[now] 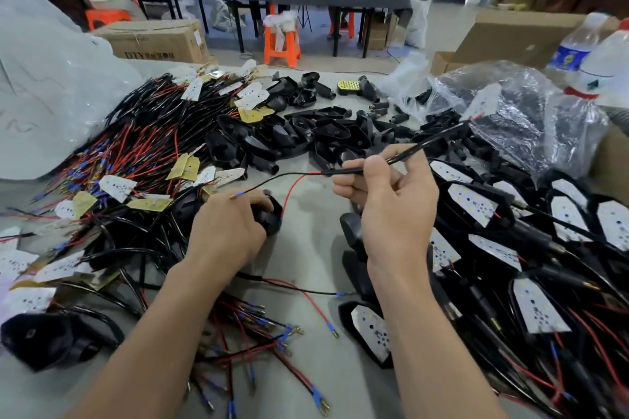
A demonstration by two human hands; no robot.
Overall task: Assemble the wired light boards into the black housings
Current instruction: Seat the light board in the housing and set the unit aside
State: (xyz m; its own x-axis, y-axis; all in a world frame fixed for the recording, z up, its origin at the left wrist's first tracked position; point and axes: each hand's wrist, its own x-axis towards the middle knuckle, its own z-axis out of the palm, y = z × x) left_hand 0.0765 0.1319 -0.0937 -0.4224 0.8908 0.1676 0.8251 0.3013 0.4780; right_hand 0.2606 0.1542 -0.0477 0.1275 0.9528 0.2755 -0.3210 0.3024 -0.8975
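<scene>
My left hand [227, 226] grips a black housing [270, 217] on the grey table, near the middle. My right hand [388, 196] is raised above the table and pinches the black sleeved cable [408, 150] of a wired light board. That white board [483, 102] hangs at the cable's far end, up and to the right. A thin black wire [272, 180] and a red wire [294, 185] trail from the cable's near end toward the housing.
A heap of wired boards [136, 153] lies at left, loose black housings [323, 129] at the back centre, finished units [510, 248] at right. Loose wire ends [258, 343] lie between my forearms. Water bottles [578, 54] and plastic bags stand at the right rear.
</scene>
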